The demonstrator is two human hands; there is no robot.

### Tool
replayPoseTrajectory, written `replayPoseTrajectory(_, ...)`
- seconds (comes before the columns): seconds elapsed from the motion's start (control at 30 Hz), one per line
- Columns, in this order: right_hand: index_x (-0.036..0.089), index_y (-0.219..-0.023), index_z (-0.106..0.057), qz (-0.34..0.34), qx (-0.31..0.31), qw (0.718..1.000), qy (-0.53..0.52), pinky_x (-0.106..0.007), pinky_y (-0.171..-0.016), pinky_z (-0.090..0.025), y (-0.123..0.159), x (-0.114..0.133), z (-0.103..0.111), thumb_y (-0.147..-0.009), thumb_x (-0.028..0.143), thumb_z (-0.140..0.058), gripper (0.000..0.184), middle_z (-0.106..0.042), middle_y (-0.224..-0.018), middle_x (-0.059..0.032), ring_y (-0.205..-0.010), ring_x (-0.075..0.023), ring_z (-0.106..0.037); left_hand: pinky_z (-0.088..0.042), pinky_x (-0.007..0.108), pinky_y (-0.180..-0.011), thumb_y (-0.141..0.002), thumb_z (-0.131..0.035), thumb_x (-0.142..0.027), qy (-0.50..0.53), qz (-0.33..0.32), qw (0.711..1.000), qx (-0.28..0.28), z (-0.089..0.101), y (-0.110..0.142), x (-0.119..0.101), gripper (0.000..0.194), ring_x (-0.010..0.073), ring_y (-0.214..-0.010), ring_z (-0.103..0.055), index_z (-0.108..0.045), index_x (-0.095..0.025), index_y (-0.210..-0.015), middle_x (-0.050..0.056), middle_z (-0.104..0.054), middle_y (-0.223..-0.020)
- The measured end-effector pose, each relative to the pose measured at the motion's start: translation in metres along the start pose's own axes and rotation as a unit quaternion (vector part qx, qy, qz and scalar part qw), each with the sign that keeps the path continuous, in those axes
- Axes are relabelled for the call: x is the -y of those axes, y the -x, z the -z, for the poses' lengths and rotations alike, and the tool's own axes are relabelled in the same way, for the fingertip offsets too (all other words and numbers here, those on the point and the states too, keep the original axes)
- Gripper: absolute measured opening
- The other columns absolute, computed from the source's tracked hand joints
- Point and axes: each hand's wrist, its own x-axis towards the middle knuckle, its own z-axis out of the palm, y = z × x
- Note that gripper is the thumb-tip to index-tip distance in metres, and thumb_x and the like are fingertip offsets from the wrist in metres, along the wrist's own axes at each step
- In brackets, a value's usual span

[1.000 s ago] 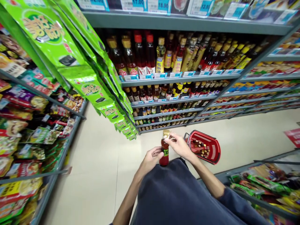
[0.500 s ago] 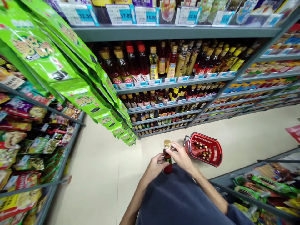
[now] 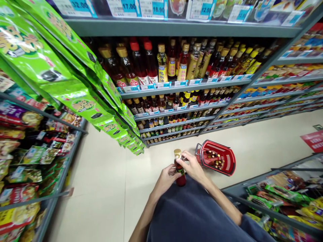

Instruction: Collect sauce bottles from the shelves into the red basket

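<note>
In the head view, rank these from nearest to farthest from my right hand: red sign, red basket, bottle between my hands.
1. Bottle: at the right hand, on its left side.
2. Red basket: to the hand's right.
3. Red sign: at the far right edge.

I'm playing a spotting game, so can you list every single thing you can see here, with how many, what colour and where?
Bottle: 1, dark red with gold cap, at both hands
Basket: 1, red, on floor, right
Basket bottles: several, dark, inside basket
Shelf bottles: many, mixed, ahead
Shelves: several, grey, ahead and both sides
Price tags: many, blue and white, shelf edges
Hanging packets: many, green, left
Other packets: many, mixed, both sides
Sign: 1, red, right edge
Floor: 1, cream, below
Shirt: 1, dark blue, bottom
Left hand: 1, bare, bottle's side
Right hand: 1, bare, near cap
</note>
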Motion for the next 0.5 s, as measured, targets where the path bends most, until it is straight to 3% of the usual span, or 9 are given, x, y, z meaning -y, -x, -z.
replayPoseTrajectory(0.5, 0.019, -0.095, -0.066, -0.003, 0.006, 1.000, -0.018, -0.025, -0.078, -0.048, -0.0022, -0.0050, -0.0063, -0.097, 0.033, -0.059, 0.016, -0.060, -0.092, -0.0020, -0.083, -0.0149, -0.060, -0.054, 0.037, -0.093, -0.084, -0.075, -0.032, 0.004, -0.012, 1.000, -0.001, 0.0071, 0.0005, 0.0022, 0.041, 0.0255, -0.106, -0.070, -0.066, -0.015, -0.120, 0.012, -0.074, -0.114)
